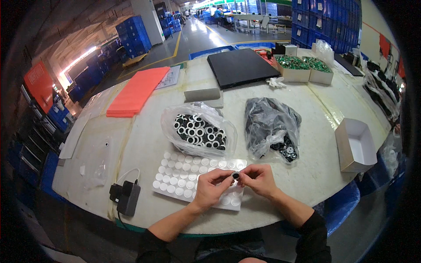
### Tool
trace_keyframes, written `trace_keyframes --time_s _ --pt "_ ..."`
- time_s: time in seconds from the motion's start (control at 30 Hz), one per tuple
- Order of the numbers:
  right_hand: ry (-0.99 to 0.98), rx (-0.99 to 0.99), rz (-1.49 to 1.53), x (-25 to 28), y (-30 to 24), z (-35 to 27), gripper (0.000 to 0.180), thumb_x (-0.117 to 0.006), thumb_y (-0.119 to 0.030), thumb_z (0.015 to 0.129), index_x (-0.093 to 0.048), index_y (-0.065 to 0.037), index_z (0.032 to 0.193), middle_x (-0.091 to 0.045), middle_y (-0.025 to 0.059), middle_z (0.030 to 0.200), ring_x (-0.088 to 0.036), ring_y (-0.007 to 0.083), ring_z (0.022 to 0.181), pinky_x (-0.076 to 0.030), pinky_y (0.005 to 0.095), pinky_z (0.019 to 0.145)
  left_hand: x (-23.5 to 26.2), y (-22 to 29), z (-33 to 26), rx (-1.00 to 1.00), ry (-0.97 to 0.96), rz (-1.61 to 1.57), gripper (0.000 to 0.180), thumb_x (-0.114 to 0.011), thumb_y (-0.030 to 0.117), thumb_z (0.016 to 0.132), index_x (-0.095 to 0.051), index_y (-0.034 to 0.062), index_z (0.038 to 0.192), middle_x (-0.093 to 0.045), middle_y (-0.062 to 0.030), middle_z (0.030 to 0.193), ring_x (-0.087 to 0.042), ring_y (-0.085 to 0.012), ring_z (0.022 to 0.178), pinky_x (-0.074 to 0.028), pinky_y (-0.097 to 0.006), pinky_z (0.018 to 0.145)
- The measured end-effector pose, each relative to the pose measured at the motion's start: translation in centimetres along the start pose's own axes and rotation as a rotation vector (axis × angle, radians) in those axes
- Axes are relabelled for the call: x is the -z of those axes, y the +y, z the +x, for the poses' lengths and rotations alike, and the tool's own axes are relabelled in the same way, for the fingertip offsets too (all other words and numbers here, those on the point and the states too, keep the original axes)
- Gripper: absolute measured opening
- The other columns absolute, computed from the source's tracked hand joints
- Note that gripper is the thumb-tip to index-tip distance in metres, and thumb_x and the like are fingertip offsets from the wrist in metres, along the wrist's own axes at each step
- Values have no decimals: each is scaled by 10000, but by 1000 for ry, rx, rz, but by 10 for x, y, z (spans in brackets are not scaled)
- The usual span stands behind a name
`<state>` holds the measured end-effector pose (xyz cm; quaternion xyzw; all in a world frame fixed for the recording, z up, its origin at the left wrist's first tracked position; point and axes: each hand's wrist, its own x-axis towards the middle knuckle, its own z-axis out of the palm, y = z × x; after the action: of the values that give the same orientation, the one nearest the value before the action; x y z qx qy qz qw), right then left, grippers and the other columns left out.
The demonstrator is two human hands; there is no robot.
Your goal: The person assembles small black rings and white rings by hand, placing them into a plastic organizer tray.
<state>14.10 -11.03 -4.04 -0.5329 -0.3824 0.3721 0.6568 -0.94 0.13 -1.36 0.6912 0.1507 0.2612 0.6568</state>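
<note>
Two hands meet over a white tray (pixel 174 194): the left hand (pixel 212 187) and the right hand (pixel 259 179) pinch one small black ring-shaped part (pixel 236 175) between their fingertips, above the tray's right half. Rows of round white discs (pixel 179 191) fill the tray on the worktop (pixel 315 175). Just beyond it, an open clear plastic bag (pixel 231 131) holds black-and-white rings (pixel 199 132); to its right, another plastic bag (pixel 263 116) contains black round parts (pixel 288 151). A black power adapter (pixel 128 199) lies left of the tray.

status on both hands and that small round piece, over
Left hand, right hand: both pinching small round piece. Piece over white tray. No visible obstruction.
</note>
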Motion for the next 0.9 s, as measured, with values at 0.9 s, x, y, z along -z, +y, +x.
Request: trace_keyframes --time_s 0.9 --pt "66 567 -667 -9 -1 3 135 -637 -28 759 -555 -5 655 -523 86 563 -508 170 479 -392 275 473 7 -9 1 -4 -176 -228 259 -655 97 825 -623 -14 1057 -643 -67 890 -591 -109 821 -491 -252 751"
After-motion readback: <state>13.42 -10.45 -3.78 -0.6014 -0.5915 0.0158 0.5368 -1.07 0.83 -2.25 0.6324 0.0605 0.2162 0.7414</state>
